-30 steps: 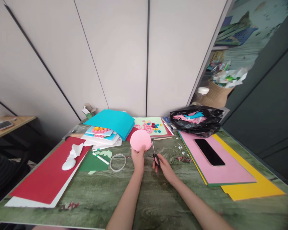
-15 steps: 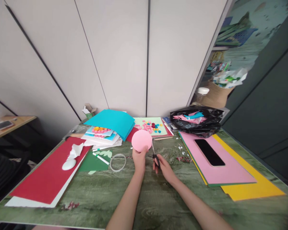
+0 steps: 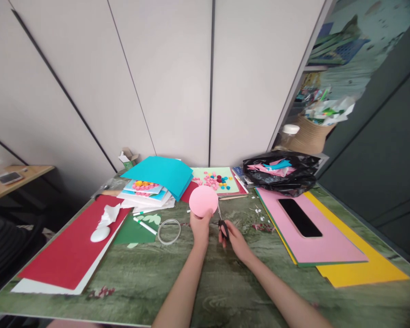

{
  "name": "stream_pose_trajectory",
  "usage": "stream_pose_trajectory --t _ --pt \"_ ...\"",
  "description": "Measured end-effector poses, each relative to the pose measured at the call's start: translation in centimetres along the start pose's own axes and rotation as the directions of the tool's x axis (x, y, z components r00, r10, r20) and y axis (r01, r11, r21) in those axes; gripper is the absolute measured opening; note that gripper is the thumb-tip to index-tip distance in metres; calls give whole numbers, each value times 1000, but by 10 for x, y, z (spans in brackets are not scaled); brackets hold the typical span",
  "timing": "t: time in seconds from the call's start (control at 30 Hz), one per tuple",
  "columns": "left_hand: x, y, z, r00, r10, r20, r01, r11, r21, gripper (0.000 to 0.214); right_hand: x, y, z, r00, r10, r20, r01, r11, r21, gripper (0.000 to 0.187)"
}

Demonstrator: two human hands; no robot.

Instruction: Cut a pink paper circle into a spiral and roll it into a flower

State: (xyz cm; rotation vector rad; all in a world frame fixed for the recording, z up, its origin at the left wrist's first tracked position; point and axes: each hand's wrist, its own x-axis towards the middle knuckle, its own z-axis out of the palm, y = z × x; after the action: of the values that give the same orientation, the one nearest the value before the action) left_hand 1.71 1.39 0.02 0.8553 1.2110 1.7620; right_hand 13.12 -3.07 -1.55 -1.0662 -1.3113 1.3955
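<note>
A pink paper circle (image 3: 203, 199) is pinched at its lower edge by my left hand (image 3: 201, 230), held up over the middle of the table. My right hand (image 3: 235, 239) is closed round the black handles of a pair of scissors (image 3: 222, 225). The scissors point upward, their blades close beside the circle's right edge; whether they touch it I cannot tell. Behind the circle lies a pale green sheet (image 3: 200, 174) with small pink, red, blue and yellow paper pieces (image 3: 212, 181) on it. White paper scraps (image 3: 258, 211) are scattered right of the scissors.
Left are a red sheet (image 3: 68, 246), a roll of tape (image 3: 169, 231), a white marker (image 3: 145, 226) on green paper (image 3: 133, 233), and a blue sheet (image 3: 160, 173) over a stack. Right are a phone (image 3: 300, 217) on pink paper (image 3: 331, 248), yellow paper (image 3: 365, 273) and a black bag (image 3: 287, 182).
The whole view has shifted slightly, so everything sits a little further right. Both hands keep their hold on the paper circle and the scissors, with hardly any other movement.
</note>
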Motion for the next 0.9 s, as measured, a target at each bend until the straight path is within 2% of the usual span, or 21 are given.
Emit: stream_pose_trajectory --t 0.23,0.57,0.9 --pt "0 -2 -2 1000 13 13 -14 998 58 54 0 2 1 1000 2 -19 -3 1000 -15 29" --pt "-1 1 -1 1000 -4 -18 5 999 50 53 -1 1 3 1000 4 -30 -5 999 -54 29" --pt "0 -1 -2 1000 11 1 -11 998 62 53 -3 -1 4 999 19 -45 -24 994 -106 28"
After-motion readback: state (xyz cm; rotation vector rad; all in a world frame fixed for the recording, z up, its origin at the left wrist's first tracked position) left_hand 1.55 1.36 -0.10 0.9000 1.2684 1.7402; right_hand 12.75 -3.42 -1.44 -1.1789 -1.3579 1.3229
